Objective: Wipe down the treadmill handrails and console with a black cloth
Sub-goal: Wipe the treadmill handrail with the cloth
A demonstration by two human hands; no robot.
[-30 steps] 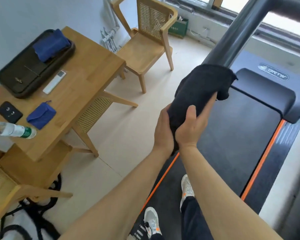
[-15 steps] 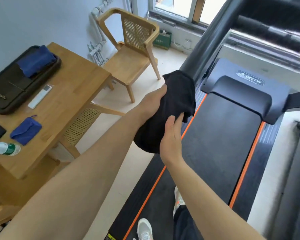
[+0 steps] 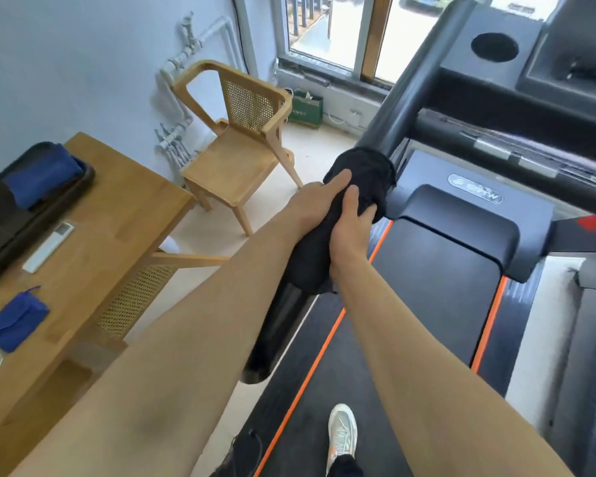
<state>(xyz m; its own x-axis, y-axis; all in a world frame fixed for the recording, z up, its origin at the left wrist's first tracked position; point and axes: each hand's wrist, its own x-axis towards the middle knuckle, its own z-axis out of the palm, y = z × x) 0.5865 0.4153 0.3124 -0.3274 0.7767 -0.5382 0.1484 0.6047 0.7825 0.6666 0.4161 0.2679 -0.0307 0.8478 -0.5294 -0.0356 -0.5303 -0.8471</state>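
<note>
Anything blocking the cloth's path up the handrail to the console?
Nothing visible. The left hand and right hand both grip the black cloth wrapped round the handrail. The bare stretch of rail above the cloth runs unobstructed up to the console.

both bare forearms stretch forward, left grip (image 3: 315, 201) and right grip (image 3: 351, 226) curled tight, close side by side.

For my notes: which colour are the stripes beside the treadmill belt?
The stripes are orange, clearest in the head view.
</note>
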